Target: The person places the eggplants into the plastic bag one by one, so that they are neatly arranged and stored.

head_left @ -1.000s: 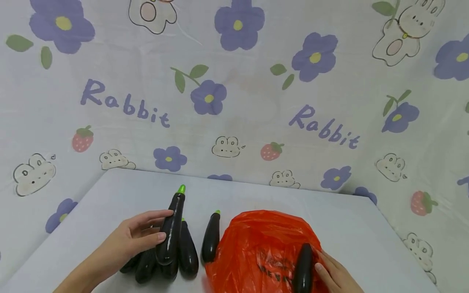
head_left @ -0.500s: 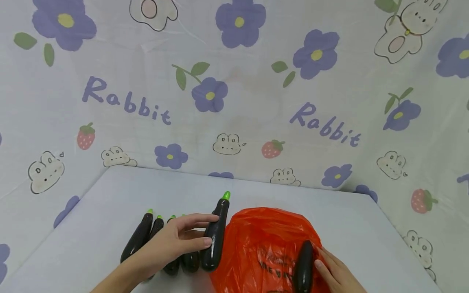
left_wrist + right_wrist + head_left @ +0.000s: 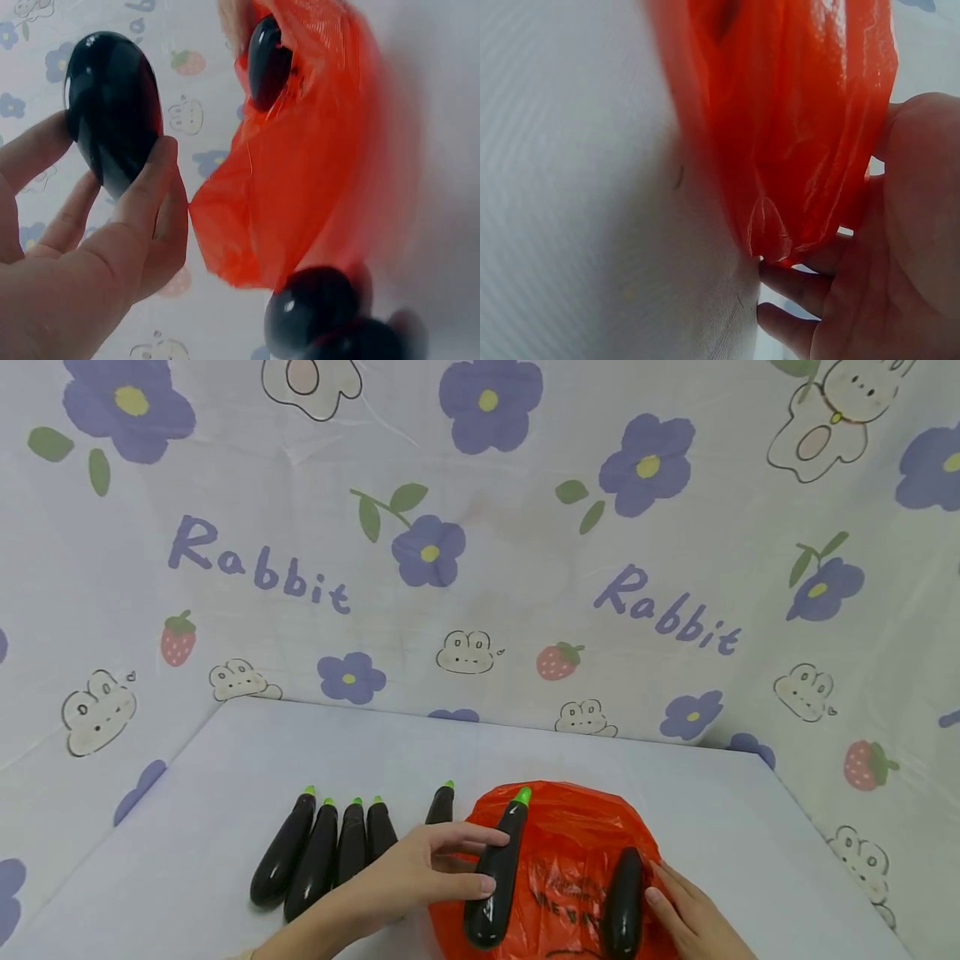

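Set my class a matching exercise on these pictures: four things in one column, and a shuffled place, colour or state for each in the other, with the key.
Things
1. left hand
2. right hand
3. bag
4. backdrop

Descriptions
A. red
B. at the bag's right side in the head view
C. white, printed with purple flowers
D. holding up a dark, green-tipped eggplant

Pairs: 1-D, 2-B, 3-A, 4-C

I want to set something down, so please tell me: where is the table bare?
The white table looks bare left of the row of eggplants, along its far edge before the printed cloth, and right of the right hand. It is crowded in the near middle, from that row past the left hand to the red bag.
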Action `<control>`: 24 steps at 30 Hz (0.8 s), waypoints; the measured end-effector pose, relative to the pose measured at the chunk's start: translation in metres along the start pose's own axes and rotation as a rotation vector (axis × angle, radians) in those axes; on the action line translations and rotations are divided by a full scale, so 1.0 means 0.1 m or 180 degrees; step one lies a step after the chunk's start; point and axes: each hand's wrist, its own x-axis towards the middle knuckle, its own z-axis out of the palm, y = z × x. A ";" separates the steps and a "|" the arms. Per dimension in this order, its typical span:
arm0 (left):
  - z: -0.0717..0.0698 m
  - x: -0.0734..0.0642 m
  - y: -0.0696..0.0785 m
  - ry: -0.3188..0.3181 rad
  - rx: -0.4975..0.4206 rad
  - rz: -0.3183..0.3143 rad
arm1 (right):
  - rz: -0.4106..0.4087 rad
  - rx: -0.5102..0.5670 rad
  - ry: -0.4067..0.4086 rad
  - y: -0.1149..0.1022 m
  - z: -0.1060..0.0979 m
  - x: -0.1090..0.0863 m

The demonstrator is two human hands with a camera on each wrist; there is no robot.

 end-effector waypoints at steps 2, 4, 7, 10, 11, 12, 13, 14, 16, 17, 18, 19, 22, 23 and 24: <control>0.06 0.06 -0.01 -0.0003 0.0019 -0.0008 | 0.0007 -0.0031 0.0009 0.01 -0.01 0.00; 0.12 0.11 -0.01 -0.0005 0.0050 -0.0005 | 0.0015 -0.0023 0.0011 0.01 -0.01 0.00; 0.23 0.17 0.00 -0.0025 0.0091 -0.0005 | 0.0047 -0.0012 -0.0002 0.00 -0.01 0.00; 0.32 0.23 0.01 -0.0071 0.0139 0.0035 | 0.0113 0.0012 -0.0018 -0.01 0.00 0.00; 0.35 0.25 0.01 -0.0094 0.0161 0.0055 | 0.0123 0.0011 -0.0025 -0.01 0.00 0.00; 0.37 0.28 0.01 -0.0115 0.0199 0.0074 | 0.0134 0.0014 -0.0028 -0.01 0.00 -0.01; 0.38 0.30 0.00 -0.0149 0.0217 0.0096 | 0.0136 0.0020 -0.0027 -0.01 0.00 -0.01; 0.40 0.33 0.00 -0.0177 0.0215 0.0094 | 0.0135 0.0027 -0.0026 -0.01 0.00 -0.01; 0.42 0.38 -0.01 -0.0192 0.0263 0.0043 | 0.0133 0.0030 -0.0018 -0.02 0.00 -0.02; 0.43 0.41 -0.02 -0.0188 0.0294 0.0006 | 0.0124 0.0034 -0.0013 -0.02 0.00 -0.02; 0.43 0.44 -0.04 -0.0170 0.0332 -0.0045 | 0.0113 0.0035 -0.0003 -0.01 0.00 -0.02; 0.43 0.47 -0.05 -0.0142 0.0371 -0.0103 | 0.0100 0.0037 0.0009 -0.01 0.00 -0.02; 0.44 0.56 -0.11 -0.0063 0.0465 -0.0263 | 0.0067 0.0016 0.0039 -0.01 0.00 -0.03; 0.44 0.58 -0.13 -0.0055 0.0465 -0.0318 | 0.0065 0.0014 0.0041 -0.01 0.00 -0.03; 0.45 0.60 -0.15 -0.0066 0.0434 -0.0366 | 0.0046 0.0009 0.0049 0.00 0.00 -0.03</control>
